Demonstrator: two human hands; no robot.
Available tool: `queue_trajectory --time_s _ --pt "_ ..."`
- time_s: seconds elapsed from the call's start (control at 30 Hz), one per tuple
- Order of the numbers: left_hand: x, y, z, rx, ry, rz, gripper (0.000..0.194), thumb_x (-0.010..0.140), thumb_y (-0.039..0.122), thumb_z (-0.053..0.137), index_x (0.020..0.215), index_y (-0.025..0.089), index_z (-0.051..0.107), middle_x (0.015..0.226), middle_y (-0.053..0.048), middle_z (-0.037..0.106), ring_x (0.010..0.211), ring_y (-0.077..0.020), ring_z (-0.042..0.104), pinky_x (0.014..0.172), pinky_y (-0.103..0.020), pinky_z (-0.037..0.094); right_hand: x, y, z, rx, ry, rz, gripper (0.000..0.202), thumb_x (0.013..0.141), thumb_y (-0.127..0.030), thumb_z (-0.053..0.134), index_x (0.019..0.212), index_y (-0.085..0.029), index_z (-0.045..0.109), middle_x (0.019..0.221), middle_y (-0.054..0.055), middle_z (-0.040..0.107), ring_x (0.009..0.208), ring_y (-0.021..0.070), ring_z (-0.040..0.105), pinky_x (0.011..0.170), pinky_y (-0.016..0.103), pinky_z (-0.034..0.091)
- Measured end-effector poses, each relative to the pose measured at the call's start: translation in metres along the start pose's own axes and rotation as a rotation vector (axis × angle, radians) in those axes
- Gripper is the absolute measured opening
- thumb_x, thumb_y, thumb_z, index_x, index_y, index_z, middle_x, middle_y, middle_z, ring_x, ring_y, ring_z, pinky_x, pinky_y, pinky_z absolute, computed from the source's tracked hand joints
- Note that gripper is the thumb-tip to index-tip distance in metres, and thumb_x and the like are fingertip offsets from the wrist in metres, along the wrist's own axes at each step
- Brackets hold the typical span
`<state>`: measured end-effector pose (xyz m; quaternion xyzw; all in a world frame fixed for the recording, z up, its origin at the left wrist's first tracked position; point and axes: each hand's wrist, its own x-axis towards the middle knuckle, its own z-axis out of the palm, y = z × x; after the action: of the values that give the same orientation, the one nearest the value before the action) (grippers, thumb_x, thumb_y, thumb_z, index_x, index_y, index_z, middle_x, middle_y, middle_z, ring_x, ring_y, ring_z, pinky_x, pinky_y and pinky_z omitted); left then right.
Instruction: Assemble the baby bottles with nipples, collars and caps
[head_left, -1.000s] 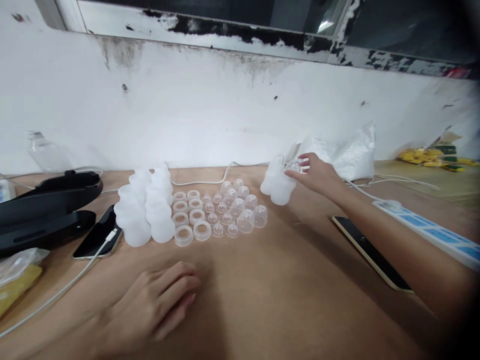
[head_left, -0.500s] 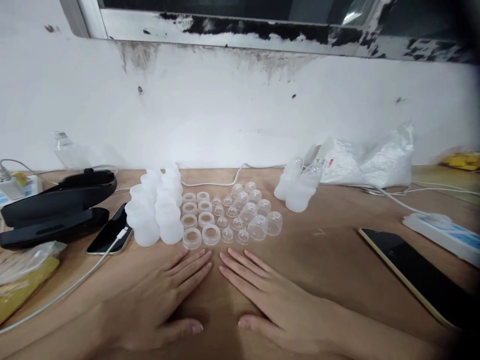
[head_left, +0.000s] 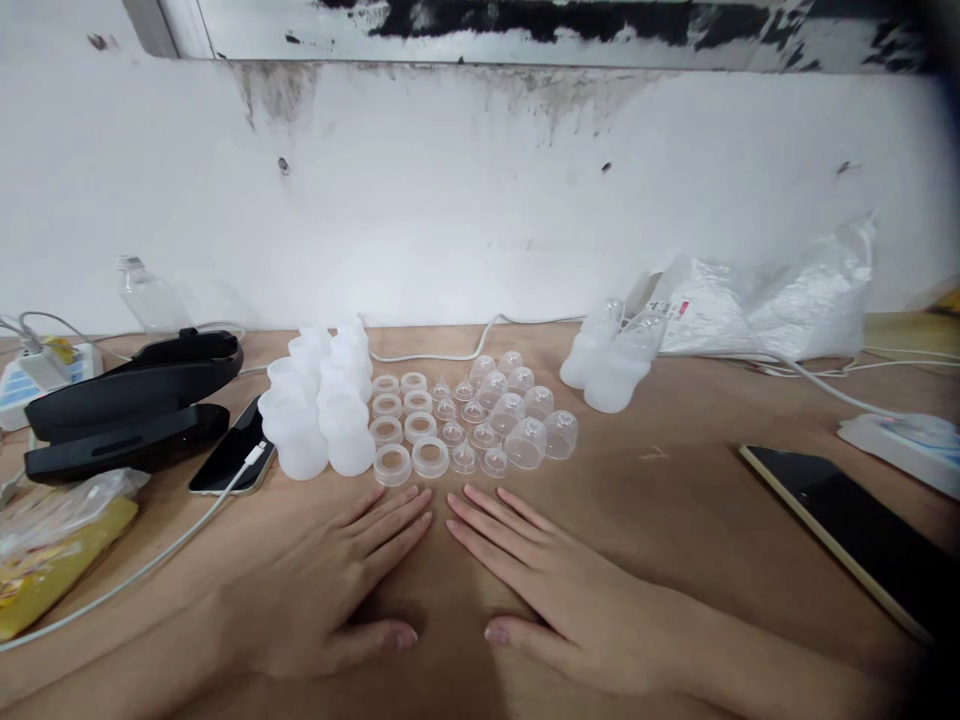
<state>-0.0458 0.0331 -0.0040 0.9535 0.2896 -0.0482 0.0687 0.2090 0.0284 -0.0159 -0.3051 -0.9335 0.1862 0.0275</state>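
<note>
Flat on the brown table [head_left: 675, 540], my left hand [head_left: 349, 575] and my right hand [head_left: 551, 585] lie palm down with fingers extended, holding nothing. Just beyond the fingertips are two columns of translucent collar rings [head_left: 392, 464]. Beside the rings sit small clear silicone bottle nipples [head_left: 453, 433] and, to their right, clear dome caps [head_left: 526, 444]. White frosted baby bottles [head_left: 349, 435] stand in two rows at the left of the rings. Farther back on the right are two bottles with clear domes on top [head_left: 611, 375].
At left lie a black open case [head_left: 135, 385], a phone [head_left: 236, 450] with a white cable, and a yellow packet [head_left: 64, 560]. On the right are another phone [head_left: 832, 530], a power strip [head_left: 904, 450] and a white plastic bag [head_left: 765, 305]. A clear bottle [head_left: 150, 295] stands by the wall.
The camera view has shifted slightly, so the scene sits a little higher and more to the right. Both hands stay flat on the table and the parts keep their places.
</note>
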Motion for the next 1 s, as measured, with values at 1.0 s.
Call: queue_trajectory --time_s 1.0 --pt "-0.0015 0.0005 -0.0018 0.002 0.052 0.029 0.07 0.085 0.052 0.034 0.139 0.016 0.007 0.144 -0.012 0.017 0.13 -0.0253 0.024 0.105 -0.039 0.018 -0.0013 0.0025 0.0058 -0.168 0.029 -0.069 0.064 0.088 -0.049 0.03 0.139 -0.012 0.016 0.145 0.009 0.015 0.133 0.0232 0.009 0.107 0.045 0.017"
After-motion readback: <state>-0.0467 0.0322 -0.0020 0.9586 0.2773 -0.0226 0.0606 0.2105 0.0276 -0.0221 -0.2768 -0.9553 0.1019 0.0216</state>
